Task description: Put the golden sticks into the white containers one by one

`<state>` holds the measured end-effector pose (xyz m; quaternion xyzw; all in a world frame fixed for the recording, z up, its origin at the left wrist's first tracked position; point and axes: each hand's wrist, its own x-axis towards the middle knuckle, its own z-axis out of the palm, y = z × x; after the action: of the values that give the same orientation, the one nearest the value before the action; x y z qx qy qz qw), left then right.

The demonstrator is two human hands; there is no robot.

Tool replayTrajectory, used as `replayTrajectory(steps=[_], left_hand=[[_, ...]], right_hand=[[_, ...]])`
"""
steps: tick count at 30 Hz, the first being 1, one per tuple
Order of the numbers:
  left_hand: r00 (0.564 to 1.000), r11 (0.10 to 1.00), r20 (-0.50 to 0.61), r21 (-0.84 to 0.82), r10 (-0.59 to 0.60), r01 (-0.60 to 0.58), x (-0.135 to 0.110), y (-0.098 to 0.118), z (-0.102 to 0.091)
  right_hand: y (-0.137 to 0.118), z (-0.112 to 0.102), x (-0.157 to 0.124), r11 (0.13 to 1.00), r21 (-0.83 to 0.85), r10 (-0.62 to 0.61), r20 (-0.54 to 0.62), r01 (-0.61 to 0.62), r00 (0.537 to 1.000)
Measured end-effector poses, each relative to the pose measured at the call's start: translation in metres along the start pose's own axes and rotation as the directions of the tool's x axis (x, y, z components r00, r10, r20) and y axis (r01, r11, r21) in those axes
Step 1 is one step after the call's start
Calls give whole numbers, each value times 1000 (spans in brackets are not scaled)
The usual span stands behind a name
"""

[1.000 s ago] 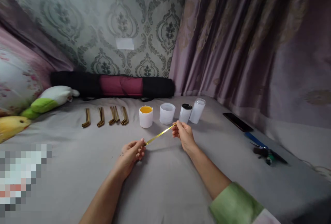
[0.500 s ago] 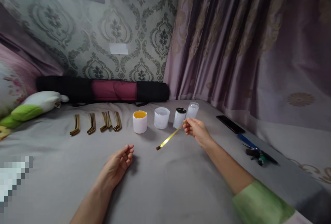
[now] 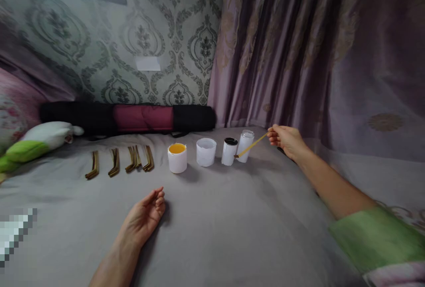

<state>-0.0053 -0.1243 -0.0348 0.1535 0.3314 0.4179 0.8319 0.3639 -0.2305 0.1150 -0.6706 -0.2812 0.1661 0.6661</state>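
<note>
My right hand is stretched out to the right and pinches the end of a thin gold brush. The brush tip hangs between the cup of black paint and the clear cup. To their left stand a white cup and a cup of orange paint. My left hand rests on the grey sheet, fingers loosely apart and holding nothing.
Several bent gold brushes lie in a row at the left of the cups. A black and maroon roll lies along the wall. A green and white soft toy is at far left. Purple curtains hang at right.
My left hand let go of the brush and dropped onto the sheet. My right hand carried the brush up and to the right, past the cups.
</note>
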Motion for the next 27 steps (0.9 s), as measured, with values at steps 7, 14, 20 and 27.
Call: replayTrajectory(steps=[7,14,20,27], left_hand=[[1000,1000,9,-2,7,-7,1,0,1],[1000,1000,11,6,13,-13,1,0,0],[1000,1000,5,10,16,-16,0,0,0],[1000,1000,23,2,16,-16,2,0,-4]], right_hand=[[-29,-12,26,993,-96,-72,-90,64,993],[-40,-18,50,984,-150,-121,-167,96,979],[-43,-24,63,976,-187,-147,-203,109,968],[-45,-25,71,974,-198,-155,-213,113,965]])
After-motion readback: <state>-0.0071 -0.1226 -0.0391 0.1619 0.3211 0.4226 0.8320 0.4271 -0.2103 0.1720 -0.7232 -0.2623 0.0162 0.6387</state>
